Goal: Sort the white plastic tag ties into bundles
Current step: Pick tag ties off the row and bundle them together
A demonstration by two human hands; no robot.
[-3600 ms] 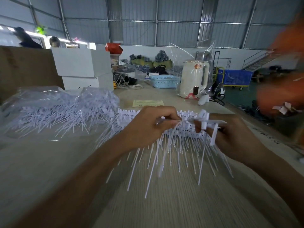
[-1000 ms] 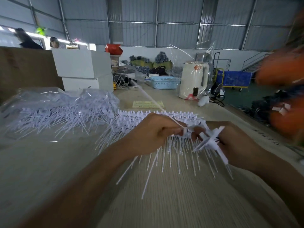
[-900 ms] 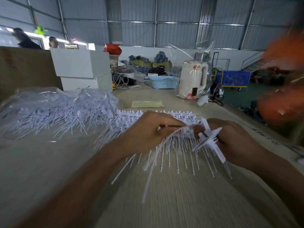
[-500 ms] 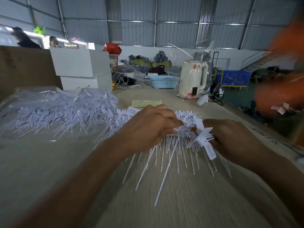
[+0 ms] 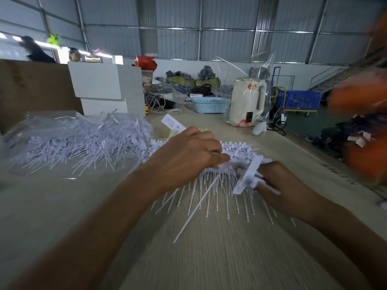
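A row of white plastic tag ties (image 5: 211, 191) lies fanned on the table in front of me, heads away, thin tails toward me. My left hand (image 5: 184, 158) pinches one tie at its head, and that tie's long tail (image 5: 194, 210) slants down toward me. My right hand (image 5: 287, 187) grips a small bundle of ties (image 5: 247, 176) by their flat heads, just right of the row. A loose heap of more ties in clear plastic (image 5: 77, 141) lies at the left.
Stacked white boxes (image 5: 106, 86) and a brown cardboard wall (image 5: 35, 86) stand behind the heap. A blue basket (image 5: 209, 104), a white kettle in plastic (image 5: 247, 101) and a white paper tag (image 5: 172, 123) are farther back. A blurred orange shape (image 5: 364, 126) moves at the right edge.
My left hand has dropped from the raised loop of tie to the row and pulled one tie out. The bundle in my right hand has turned more upright.
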